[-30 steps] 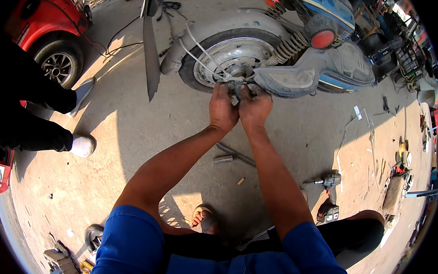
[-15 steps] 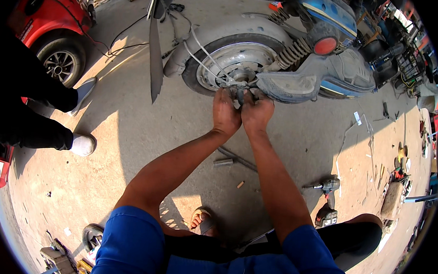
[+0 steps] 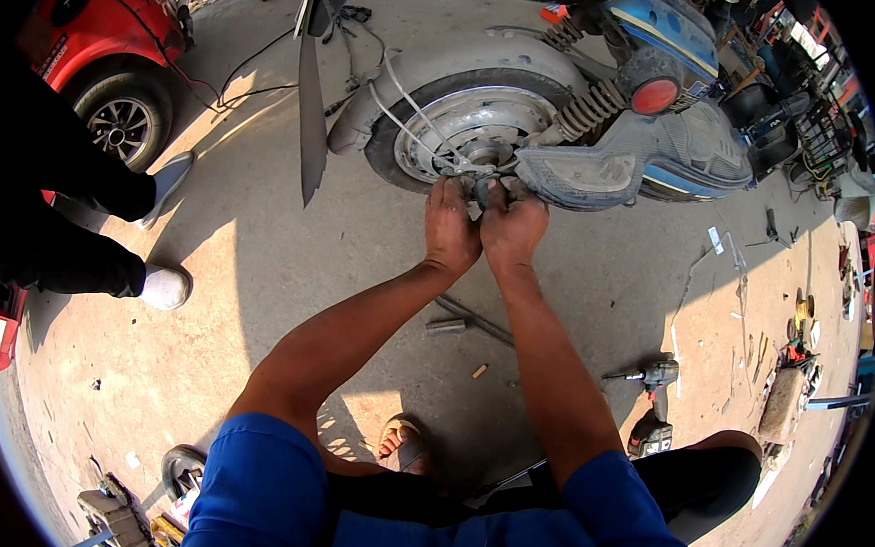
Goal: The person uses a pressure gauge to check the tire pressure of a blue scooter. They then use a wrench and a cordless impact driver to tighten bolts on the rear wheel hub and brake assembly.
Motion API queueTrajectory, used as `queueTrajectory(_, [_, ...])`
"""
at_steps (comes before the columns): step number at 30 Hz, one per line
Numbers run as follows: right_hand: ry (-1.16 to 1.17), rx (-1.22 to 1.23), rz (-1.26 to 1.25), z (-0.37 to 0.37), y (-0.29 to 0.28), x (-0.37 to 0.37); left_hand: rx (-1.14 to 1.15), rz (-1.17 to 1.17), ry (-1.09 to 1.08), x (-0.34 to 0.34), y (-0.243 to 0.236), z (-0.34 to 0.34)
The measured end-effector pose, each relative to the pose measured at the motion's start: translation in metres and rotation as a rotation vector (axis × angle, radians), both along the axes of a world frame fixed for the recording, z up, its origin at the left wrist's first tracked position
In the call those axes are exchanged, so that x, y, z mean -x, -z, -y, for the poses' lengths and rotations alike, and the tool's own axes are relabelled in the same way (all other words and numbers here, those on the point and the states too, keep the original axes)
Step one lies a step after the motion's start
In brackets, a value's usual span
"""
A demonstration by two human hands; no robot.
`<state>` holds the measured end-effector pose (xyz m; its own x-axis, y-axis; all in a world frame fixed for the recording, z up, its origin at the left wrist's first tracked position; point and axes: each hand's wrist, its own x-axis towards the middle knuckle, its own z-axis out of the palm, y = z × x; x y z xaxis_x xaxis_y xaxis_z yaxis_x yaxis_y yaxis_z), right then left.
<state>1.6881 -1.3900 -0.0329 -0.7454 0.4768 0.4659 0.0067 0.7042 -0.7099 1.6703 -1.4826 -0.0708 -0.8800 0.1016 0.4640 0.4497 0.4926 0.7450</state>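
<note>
A blue scooter lies on its side on the concrete, its rear wheel (image 3: pixel 472 125) with a silver hub facing me. My left hand (image 3: pixel 450 224) and my right hand (image 3: pixel 513 226) are pressed side by side at the lower edge of that wheel, both curled around a small dark metal part (image 3: pixel 485 189) near the axle. What exactly the fingers grip is hidden by the hands. A grey plastic panel (image 3: pixel 589 177) and a coil shock spring (image 3: pixel 586 110) sit just right of my hands.
A socket wrench and bar (image 3: pixel 465 320) lie on the ground under my forearms. A power drill (image 3: pixel 650 375) rests at the right. Another person's legs in white shoes (image 3: pixel 161 285) stand at the left beside a red vehicle (image 3: pixel 102 32). Tools litter the right edge.
The view has shifted slightly, so the wheel and hands sit a little lower in the picture. Both hands stay clamped on the same spot at the wheel's edge.
</note>
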Motion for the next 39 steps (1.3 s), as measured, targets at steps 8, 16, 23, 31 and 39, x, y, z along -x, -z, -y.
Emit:
queueTrajectory(8, [0.016, -0.103, -0.103, 0.0, 0.005, 0.003, -0.118, 0.068, 0.004, 0.002, -0.002, 0.0])
queueTrajectory(16, [0.014, -0.224, -0.166, -0.005, 0.008, 0.004, -0.063, -0.111, 0.121, 0.008, -0.003, 0.003])
queueTrajectory(23, [0.055, -0.285, -0.09, -0.001, -0.001, 0.0, -0.028, -0.156, 0.152, 0.012, -0.002, 0.003])
queueTrajectory(31, [0.044, -0.262, 0.001, -0.001, -0.001, 0.0, -0.101, -0.132, 0.134, 0.007, -0.012, 0.001])
queueTrajectory(39, [0.048, -0.322, -0.138, -0.003, -0.001, 0.001, -0.08, -0.142, 0.133, 0.007, -0.012, 0.0])
